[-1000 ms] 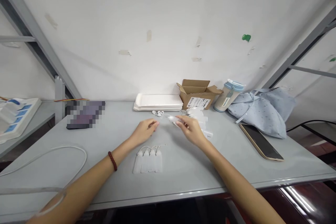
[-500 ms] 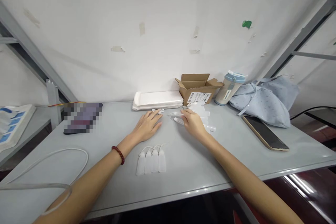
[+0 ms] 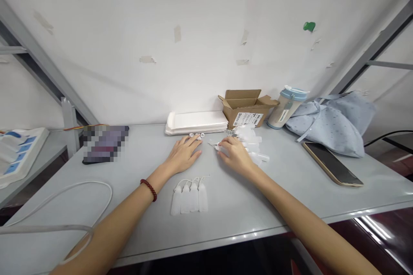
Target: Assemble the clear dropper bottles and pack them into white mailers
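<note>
My left hand (image 3: 184, 156) lies palm down on the grey table (image 3: 135, 189), fingers stretched toward three small white caps (image 3: 196, 135). It holds nothing. A red bead bracelet sits on that wrist. My right hand (image 3: 235, 155) is curled, pinching a small clear bottle (image 3: 215, 146) at the edge of a pile of several clear bottles (image 3: 253, 142). A row of several small white bottles (image 3: 190, 195) with thin spouts lies flat between my forearms.
A stack of white trays (image 3: 196, 122), an open cardboard box (image 3: 247, 108) and a blue-lidded cup (image 3: 285, 107) stand along the wall. A light blue cloth bag (image 3: 332, 122) and a phone (image 3: 332, 163) lie at right. Clear tubing (image 3: 64, 206) loops at left, beside a dark pouch (image 3: 105, 142).
My left hand went from a loose curl to lying flat, reaching forward to the white caps. My right hand came down from above the table onto the edge of the bottle pile.
</note>
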`<state>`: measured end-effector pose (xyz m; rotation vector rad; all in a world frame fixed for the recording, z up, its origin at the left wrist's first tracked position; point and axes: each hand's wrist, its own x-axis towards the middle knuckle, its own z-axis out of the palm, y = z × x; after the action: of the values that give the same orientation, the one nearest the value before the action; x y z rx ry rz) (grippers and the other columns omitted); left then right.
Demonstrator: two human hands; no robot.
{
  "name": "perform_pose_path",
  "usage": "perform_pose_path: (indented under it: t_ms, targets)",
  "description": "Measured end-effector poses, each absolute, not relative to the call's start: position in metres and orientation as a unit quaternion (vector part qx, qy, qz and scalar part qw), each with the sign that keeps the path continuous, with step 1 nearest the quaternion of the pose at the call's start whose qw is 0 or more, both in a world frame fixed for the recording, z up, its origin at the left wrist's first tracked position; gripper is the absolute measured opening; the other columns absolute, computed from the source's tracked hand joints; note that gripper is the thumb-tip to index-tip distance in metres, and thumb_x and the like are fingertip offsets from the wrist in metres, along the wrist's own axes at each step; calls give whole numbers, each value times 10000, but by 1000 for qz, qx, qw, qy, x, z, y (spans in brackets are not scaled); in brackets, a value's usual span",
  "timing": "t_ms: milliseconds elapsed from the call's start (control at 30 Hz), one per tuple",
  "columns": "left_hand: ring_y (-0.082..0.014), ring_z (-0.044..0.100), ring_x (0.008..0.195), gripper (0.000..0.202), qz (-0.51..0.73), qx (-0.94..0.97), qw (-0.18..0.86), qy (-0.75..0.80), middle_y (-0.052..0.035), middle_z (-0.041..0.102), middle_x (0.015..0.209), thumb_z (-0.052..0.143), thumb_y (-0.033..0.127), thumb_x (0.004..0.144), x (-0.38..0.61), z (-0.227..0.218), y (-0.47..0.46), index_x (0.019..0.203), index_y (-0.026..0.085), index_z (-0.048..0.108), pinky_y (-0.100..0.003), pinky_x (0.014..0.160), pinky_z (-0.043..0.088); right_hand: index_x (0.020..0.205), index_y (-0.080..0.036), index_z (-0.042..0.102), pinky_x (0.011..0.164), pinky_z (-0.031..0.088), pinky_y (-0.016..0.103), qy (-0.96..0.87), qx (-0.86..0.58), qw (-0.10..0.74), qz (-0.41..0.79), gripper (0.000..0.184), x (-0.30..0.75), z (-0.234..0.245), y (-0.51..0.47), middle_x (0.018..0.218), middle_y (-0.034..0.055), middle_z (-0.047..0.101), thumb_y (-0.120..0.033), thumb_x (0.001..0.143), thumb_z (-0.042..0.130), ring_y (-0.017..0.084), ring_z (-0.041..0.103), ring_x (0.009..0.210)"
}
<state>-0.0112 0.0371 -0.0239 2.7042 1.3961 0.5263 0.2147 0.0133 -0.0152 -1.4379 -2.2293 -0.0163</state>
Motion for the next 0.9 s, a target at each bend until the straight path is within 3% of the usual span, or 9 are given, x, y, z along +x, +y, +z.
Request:
perform_pose_path:
  t_ms: [367, 600, 667, 733, 800, 900]
  targets:
    - [-292, 401, 1193, 297, 210, 876, 45, 433, -68, 503, 1342, 444, 314, 892, -12, -22, 38, 1126, 197, 584, -482, 970, 377, 997, -143, 657, 828, 452, 374, -799, -558, 225, -11, 185, 218, -17, 16, 1033, 125, 598, -132, 827, 585, 268, 520, 977]
    - [-249, 502, 1001, 121, 252, 865, 56, 429, -81, 618, 1035, 456, 201, 849, -11, -20, 37, 861, 192, 576, -413, 870, 427, 1017, -117, 625, 882, 424, 425, -777, -571, 265, -1, 209, 210, -11, 5, 1127, 178, 547, -120, 814, 576, 297, 489, 1042]
    - [-241, 510, 918, 109, 260, 856, 50, 445, -76, 609, 908, 447, 182, 839, -11, -20, 37, 798, 193, 548, -389, 812, 438, 1012, -122, 607, 883, 426, 405, -796, -523, 299, 66, 191, 203, -2, -7, 1083, 159, 571, -155, 826, 582, 266, 509, 1022]
    - [-237, 503, 859, 106, 267, 848, 40, 456, -67, 577, 825, 446, 174, 827, -10, -20, 37, 752, 198, 517, -372, 761, 436, 991, -148, 587, 757, 464, 316, -817, -443, 293, 224, 155, 197, 9, -21, 893, 76, 623, -230, 861, 568, 184, 570, 828]
    - [-231, 494, 821, 115, 276, 844, 31, 459, -61, 547, 787, 443, 165, 816, -10, -21, 36, 717, 204, 486, -360, 730, 429, 1022, -174, 565, 603, 444, 233, -809, -350, 212, 421, 223, 193, 19, -33, 745, 4, 623, -337, 871, 573, 126, 561, 661]
    - [-219, 486, 770, 130, 289, 840, 34, 458, -52, 521, 757, 438, 146, 800, -11, -22, 36, 687, 209, 453, -350, 707, 419, 1018, -163, 587, 489, 387, 179, -772, -270, 104, 567, 290, 191, 23, -41, 601, -45, 571, -395, 844, 604, 73, 484, 497]
